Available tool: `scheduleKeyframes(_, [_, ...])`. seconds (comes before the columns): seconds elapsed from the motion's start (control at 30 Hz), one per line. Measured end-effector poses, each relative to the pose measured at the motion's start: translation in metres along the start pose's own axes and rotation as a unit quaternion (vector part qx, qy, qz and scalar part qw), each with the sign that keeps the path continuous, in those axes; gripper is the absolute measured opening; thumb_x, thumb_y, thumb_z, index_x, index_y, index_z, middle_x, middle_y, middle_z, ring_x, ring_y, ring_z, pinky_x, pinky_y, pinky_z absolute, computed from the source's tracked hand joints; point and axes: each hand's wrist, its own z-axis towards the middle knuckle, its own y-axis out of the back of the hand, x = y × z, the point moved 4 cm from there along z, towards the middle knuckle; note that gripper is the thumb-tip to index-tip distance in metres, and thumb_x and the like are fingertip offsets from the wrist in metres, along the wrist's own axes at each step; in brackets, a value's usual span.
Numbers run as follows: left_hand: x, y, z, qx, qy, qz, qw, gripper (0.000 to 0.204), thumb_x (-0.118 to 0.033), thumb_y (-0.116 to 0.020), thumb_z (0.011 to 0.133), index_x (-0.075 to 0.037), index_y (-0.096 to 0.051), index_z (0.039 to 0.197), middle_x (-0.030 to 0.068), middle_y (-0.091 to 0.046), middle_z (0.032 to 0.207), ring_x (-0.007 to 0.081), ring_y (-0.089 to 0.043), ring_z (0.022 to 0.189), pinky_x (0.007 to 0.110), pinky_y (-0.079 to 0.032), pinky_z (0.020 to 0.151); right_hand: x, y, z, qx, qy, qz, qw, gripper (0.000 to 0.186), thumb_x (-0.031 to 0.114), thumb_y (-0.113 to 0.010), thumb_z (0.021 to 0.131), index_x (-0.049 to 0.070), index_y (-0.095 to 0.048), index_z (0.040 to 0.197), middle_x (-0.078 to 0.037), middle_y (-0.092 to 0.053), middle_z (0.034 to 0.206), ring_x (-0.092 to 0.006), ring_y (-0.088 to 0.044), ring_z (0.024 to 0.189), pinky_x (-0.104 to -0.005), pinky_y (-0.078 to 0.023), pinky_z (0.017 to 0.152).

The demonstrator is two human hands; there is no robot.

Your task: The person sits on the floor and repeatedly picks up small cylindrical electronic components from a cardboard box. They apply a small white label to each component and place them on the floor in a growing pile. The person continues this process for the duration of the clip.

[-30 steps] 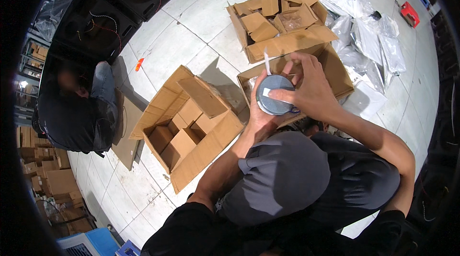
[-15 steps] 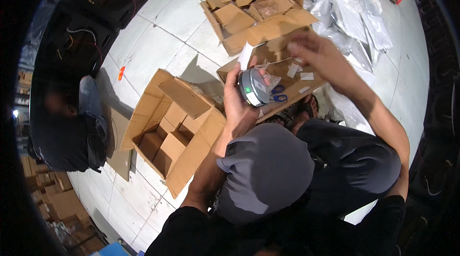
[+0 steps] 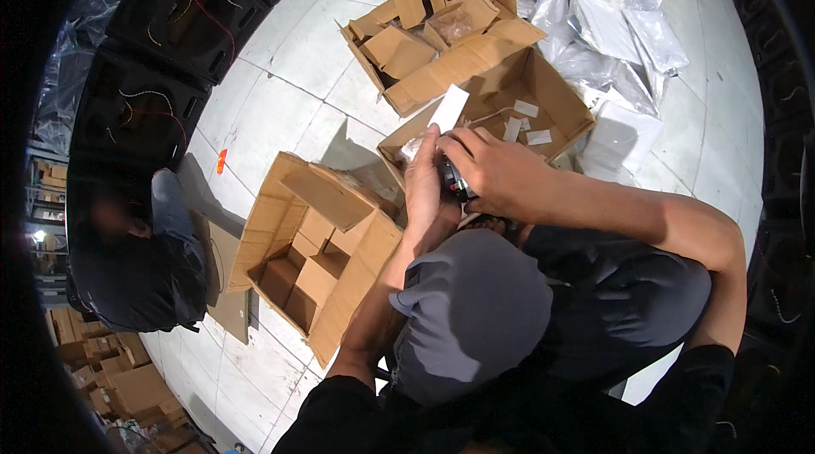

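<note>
Both my hands meet over an open cardboard box (image 3: 570,99) in front of my knees. My left hand (image 3: 424,199) is closed around a round, dark part (image 3: 455,180), mostly hidden now between the two palms. From the far side, my right hand (image 3: 492,167) wraps over the same part, fingers bent onto it. A white card-like piece (image 3: 449,107) sticks up just beyond my left fingertips; whether I hold it cannot be made out. Crumpled clear plastic (image 3: 413,148) shows beside the left fingers. Small white slips (image 3: 526,107) lie inside the box.
To the left stands an open carton (image 3: 356,284) with cardboard dividers. Beyond is another carton (image 3: 407,97) full of cardboard pieces. Plastic-wrapped white packages (image 3: 603,25) lie at the far right. A person (image 3: 136,267) sits at left, near black cabinets (image 3: 136,106) with loose wires.
My right hand has come down from over the box onto the round part in my left hand, covering most of it. The view has shifted slightly.
</note>
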Motion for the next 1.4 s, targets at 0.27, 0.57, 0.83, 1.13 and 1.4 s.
scheduleKeyframes(0.27, [-0.026,-0.063,0.081,0.020,-0.144,0.305,0.941,0.039,-0.034,-0.062,0.092,0.001,-0.067,0.108,0.0059,-0.062,0.097,0.0187,-0.055,0.087,0.037,-0.047,0.073,-0.042,0.011,-0.024,0.056,-0.170,0.032,0.983,0.074,0.034,-0.082,0.064,-0.015,-0.048,0.106,-0.028,-0.055,0.101,-0.0416,-0.061,0.095,-0.0434,-0.053,0.079])
scheduleKeyframes(0.57, [-0.061,-0.121,0.225,-0.017,-0.362,0.803,0.473,0.035,-0.032,-0.071,0.083,-0.003,-0.071,0.102,0.0223,-0.068,0.086,0.0384,-0.067,0.080,0.046,-0.052,0.075,-0.046,0.002,-0.033,0.056,-0.144,0.041,0.987,0.075,0.038,-0.083,0.060,-0.013,-0.049,0.101,-0.029,-0.057,0.096,-0.0428,-0.063,0.088,-0.0437,-0.055,0.075])
scheduleKeyframes(0.83, [-0.089,-0.081,0.162,0.083,-0.420,0.747,0.508,0.025,-0.024,-0.067,0.083,-0.008,-0.073,0.101,0.0219,-0.069,0.089,0.0363,-0.068,0.084,0.042,-0.053,0.078,-0.081,0.026,-0.055,0.030,-0.267,0.046,0.962,0.083,0.044,-0.083,0.057,-0.008,-0.047,0.111,-0.028,-0.058,0.100,-0.0423,-0.059,0.096,-0.0461,-0.049,0.083])
scheduleKeyframes(1.13, [-0.105,0.022,0.032,0.166,-0.231,0.732,0.620,0.031,-0.017,-0.063,0.092,0.009,-0.065,0.110,0.0143,-0.070,0.101,0.0144,-0.062,0.096,0.030,-0.048,0.088,-0.092,0.088,-0.236,-0.288,-0.464,0.072,0.835,0.087,0.052,-0.082,0.055,-0.011,-0.058,0.111,-0.024,-0.066,0.089,-0.0303,-0.065,0.080,-0.0349,-0.051,0.075])
scheduleKeyframes(1.4, [-0.106,0.097,0.028,0.109,-0.157,0.675,0.712,0.028,-0.011,-0.064,0.092,0.008,-0.064,0.113,0.0150,-0.068,0.106,0.0184,-0.063,0.096,0.030,-0.049,0.087,-0.034,0.005,-0.436,-0.275,-0.659,0.204,0.669,0.077,0.045,-0.077,0.071,-0.015,-0.056,0.116,-0.023,-0.065,0.098,-0.0282,-0.067,0.085,-0.0345,-0.055,0.079])
